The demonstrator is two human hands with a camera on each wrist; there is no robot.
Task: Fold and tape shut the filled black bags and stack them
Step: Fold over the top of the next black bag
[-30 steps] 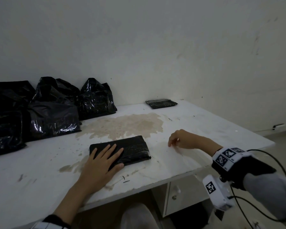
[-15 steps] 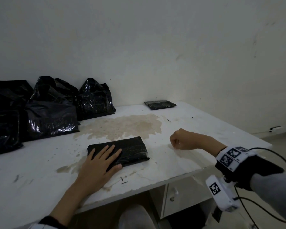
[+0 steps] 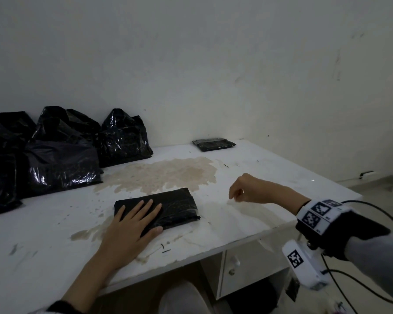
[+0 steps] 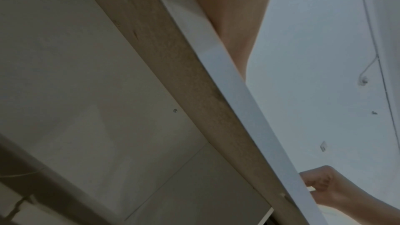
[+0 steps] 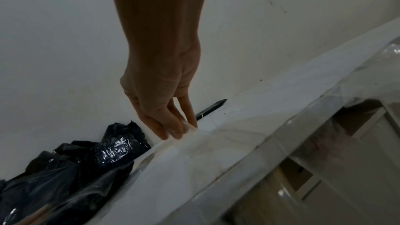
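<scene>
Bag (image 3: 168, 208) lies folded under the flat left hand (image 3: 134, 225); right hand (image 3: 243, 189) pinches clear tape (image 5: 190, 128) beside it, sealing and stacking still ahead.

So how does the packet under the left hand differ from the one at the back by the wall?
The near packet is pressed flat by the left hand; the far packet lies untouched. The near one looks matte, the far one glossier. Both are flat, black and folded.

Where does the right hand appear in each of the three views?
Head: right hand, right of centre, fingers pointing down at the white table.
Left wrist: bottom right, beyond the table's edge.
Right wrist: centre, fingertips at the tabletop.
Shared landmark: the table's front edge.
</scene>
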